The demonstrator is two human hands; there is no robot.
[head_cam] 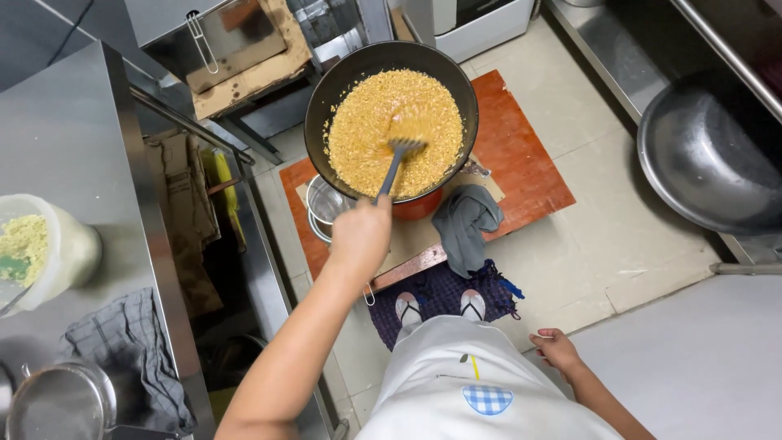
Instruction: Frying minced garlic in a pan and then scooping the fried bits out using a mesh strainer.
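While clenched in the left hand's (359, 238) grip, spatula (397, 163) long axis up-frame, head in pan (326, 98).

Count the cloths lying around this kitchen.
3. A grey cloth on the red board beside the wok, a dark blue mat under the feet, and a checked grey cloth on the steel counter. Others may be hidden.
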